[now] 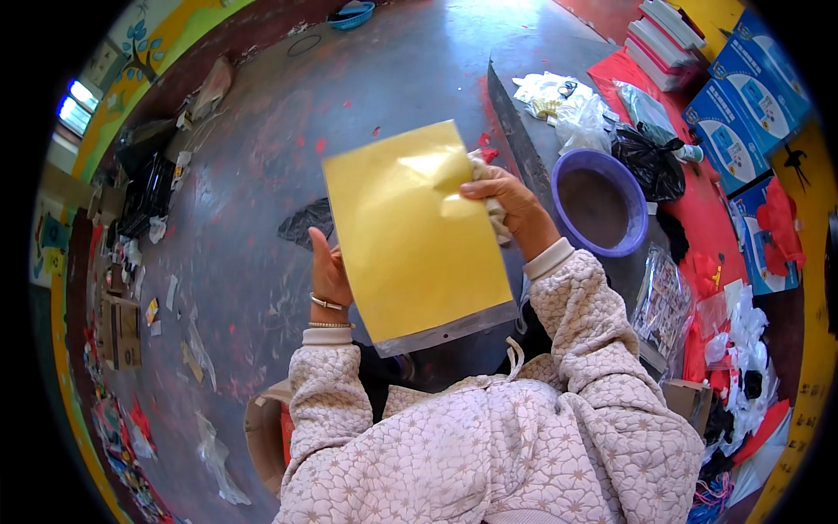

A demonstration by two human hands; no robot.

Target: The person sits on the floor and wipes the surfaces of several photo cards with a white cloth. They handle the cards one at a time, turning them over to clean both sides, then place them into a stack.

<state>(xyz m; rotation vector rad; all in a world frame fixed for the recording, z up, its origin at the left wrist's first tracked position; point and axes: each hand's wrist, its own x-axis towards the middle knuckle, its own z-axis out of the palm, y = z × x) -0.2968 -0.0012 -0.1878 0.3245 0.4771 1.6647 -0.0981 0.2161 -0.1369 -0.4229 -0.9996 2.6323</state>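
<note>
A flat yellow sheet in a clear plastic sleeve [410, 244] is held up in front of me, slightly tilted, with a clear strip along its lower edge. My right hand [511, 205] pinches its right edge, thumb on the front. A crumpled beige cloth [500, 218] is bunched in the same hand, partly behind the sleeve. At the left edge is my left hand [329, 271], its thumb stretched up and away from the sleeve. The other left fingers are hidden behind it, so their hold on it does not show.
To the right, a purple basin [559, 188] stands near white plastic bags [580, 113] and a black bag [646, 162]. Blue boxes [738, 131] are stacked beyond. An open cardboard box [266, 428] is near my left side. Scraps and cartons [120, 332] line the left wall.
</note>
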